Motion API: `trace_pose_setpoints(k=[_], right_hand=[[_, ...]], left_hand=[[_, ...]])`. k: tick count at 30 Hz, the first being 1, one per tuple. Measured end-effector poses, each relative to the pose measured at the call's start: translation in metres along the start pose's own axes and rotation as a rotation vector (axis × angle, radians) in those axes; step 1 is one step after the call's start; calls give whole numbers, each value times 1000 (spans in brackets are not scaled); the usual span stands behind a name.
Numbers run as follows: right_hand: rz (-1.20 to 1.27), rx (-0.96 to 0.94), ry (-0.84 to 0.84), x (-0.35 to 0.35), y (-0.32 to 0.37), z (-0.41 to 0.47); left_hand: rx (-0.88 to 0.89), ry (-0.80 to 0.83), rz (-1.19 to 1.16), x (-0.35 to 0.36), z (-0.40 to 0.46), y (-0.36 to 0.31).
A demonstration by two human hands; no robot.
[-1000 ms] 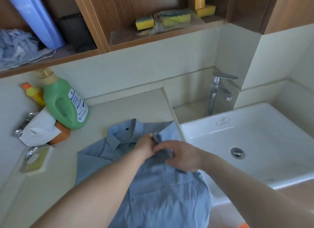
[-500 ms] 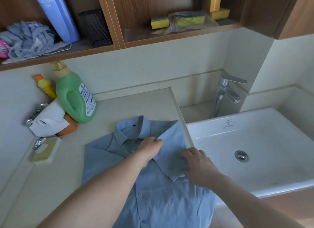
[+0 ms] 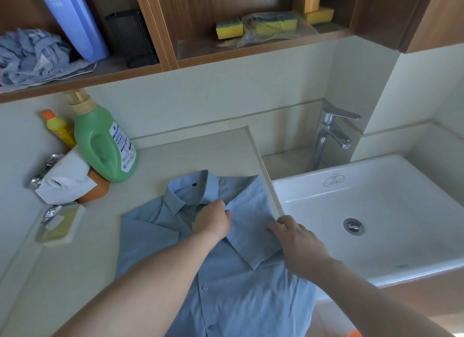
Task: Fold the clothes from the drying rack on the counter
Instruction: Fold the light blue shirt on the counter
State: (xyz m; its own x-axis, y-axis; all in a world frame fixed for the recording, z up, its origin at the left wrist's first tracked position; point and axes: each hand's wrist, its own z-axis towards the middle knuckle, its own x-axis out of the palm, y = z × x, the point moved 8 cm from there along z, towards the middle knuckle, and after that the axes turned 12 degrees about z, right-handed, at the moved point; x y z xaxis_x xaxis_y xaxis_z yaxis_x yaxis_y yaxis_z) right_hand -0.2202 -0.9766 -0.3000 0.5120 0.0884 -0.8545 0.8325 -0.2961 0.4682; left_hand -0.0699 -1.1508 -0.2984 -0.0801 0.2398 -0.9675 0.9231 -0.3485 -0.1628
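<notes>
Between bottle (image 3: 106, 145) and sink (image 3: 376, 211), on the table (image 3: 195, 155): a blue shirt (image 3: 226, 281), button side up, collar toward the wall. Laid flat and square to the table edge, probably so the folds come out straight. Both short sleeves already turned in over the chest, the right one lying as a diagonal flap across the front; body not yet folded up.

Left hand (image 3: 212, 222) curled at the collar's right side, fingertips seemingly pinching the fabric edge there, likely to pin the neckline while the flap is set. Exact grip hard to confirm, since the fingers tuck under and away from the camera. Right hand (image 3: 297, 241) with fingers fairly straight, resting on the outer edge of the folded sleeve just beside the table's rim, apparently flattening or steadying it rather than gripping.

Shirt placed close to the sink side, its right edge nearly touching the rim; a slip over that edge seems a fair risk.

Hidden or unclear: hem cut off at the bottom of the view, so length left to fold unknown. Left forearm covers part of the placket. No drying rack in sight. Small items left of the bottle, partly behind white paper (image 3: 65, 178), hard to identify. Grey cloth (image 3: 32, 55) bunched on the shelf (image 3: 105, 72) above, kind unclear.
</notes>
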Motion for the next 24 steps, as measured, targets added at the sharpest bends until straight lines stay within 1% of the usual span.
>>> trace_pose_setpoints(k=[4, 6, 9, 11, 13, 14, 15, 16, 19, 20, 22, 24], right_hand=[[-29, 20, 23, 0, -3, -1], [-4, 28, -5, -7, 1, 4], [152, 37, -115, -20, 9, 23], [303, 78, -145, -22, 9, 40], [397, 94, -159, -20, 7, 59], [423, 95, -166, -21, 6, 67], [449, 104, -174, -22, 3, 76], [483, 120, -186, -24, 1, 84], [556, 145, -244, -37, -7, 105], [577, 150, -248, -40, -7, 114], [574, 177, -212, -41, -8, 128], [511, 209, -162, -37, -9, 143]], left_hand=[[44, 15, 38, 8, 0, 0], [68, -33, 31, 5, -1, 1], [131, -237, 12, -16, -7, 3], [181, -389, -5, -36, -13, 10], [170, -497, 31, -52, -14, 33], [124, -510, 54, -57, -12, 50], [46, -492, 65, -62, -10, 70], [-61, -439, 68, -63, -8, 93], [-431, -213, 75, -54, -5, 171], [-517, -145, 83, -53, -9, 194], [-562, -38, 116, -45, -10, 226], [-533, 14, 57, -39, -10, 244]])
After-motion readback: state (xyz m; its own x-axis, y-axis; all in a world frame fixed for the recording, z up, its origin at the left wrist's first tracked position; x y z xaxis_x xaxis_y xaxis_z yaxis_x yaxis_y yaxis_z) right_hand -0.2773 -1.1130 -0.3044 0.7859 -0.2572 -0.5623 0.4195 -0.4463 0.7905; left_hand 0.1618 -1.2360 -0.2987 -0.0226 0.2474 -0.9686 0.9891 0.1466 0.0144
